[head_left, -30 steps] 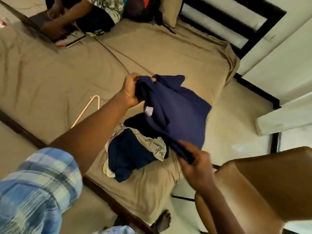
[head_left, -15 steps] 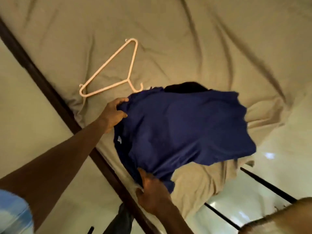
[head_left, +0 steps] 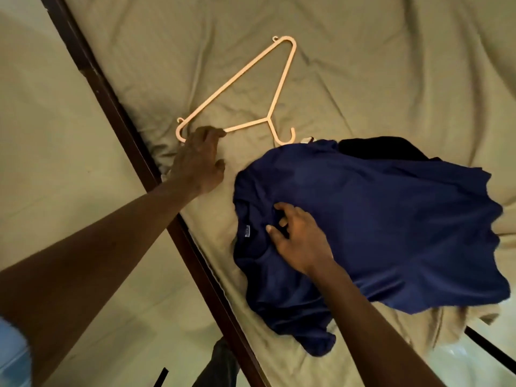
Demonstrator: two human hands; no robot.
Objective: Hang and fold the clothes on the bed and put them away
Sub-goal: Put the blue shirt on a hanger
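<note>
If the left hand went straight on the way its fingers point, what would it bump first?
The pink hanger: fingertips of the left hand sit right at its lower bar, maybe touching; depth is hard to judge.

Navy shirt (head_left: pixel 377 219), peach hanger (head_left: pixel 282 79)

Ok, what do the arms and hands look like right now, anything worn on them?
The left hand and right hand wear no gloves, and no watch or bracelet shows at either wrist. The right arm is bare as far as it shows. On the left arm, a pale blue sleeve appears at the bottom left corner, too blurred to tell any pattern.
</note>
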